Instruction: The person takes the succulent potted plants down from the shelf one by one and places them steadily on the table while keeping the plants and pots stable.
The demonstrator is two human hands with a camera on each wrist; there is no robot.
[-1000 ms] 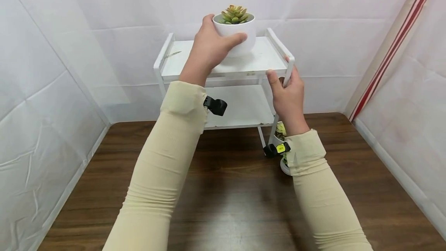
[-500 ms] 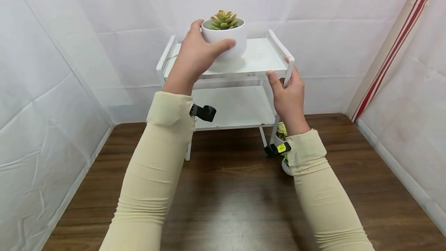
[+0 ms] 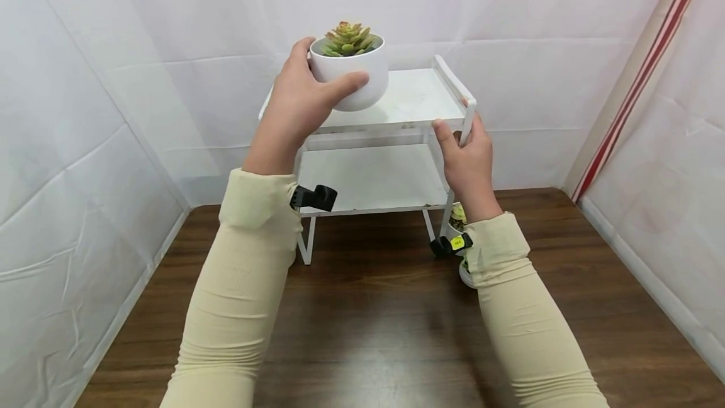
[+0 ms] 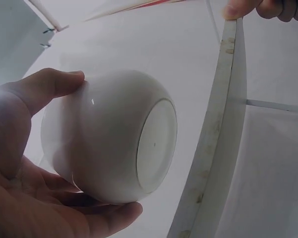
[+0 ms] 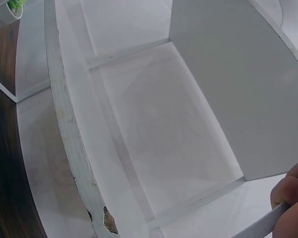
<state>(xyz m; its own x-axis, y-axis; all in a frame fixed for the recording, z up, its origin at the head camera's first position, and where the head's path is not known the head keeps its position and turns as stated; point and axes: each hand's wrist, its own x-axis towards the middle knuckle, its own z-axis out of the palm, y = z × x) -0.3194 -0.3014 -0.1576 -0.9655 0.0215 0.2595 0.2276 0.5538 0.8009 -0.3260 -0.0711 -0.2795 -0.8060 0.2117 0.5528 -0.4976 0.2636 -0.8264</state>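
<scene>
In the head view a white pot (image 3: 350,90) holds a green succulent (image 3: 348,41) with reddish tips. My left hand (image 3: 297,96) grips the pot from its left side, thumb across the front. The left wrist view shows the bare round base of the pot (image 4: 156,144), held apart from the shelf edge (image 4: 208,134). The pot overlaps the top tier's left part in the head view. My right hand (image 3: 467,159) holds the front right post of the white two-tier shelf (image 3: 421,90), thumb at the tier's front edge. In the right wrist view curled fingers (image 5: 290,193) grip that post.
The shelf's lower tier (image 3: 370,175) stands above a dark wooden table (image 3: 368,307). Two small potted plants, one (image 3: 456,218) behind the other (image 3: 466,272), sit by its right leg, partly hidden by the right wrist. White sheets (image 3: 566,80) hang around.
My left hand has carried the potted succulent leftward and a little nearer, uncovering more of the top tier's right part. The right hand keeps its hold on the post.
</scene>
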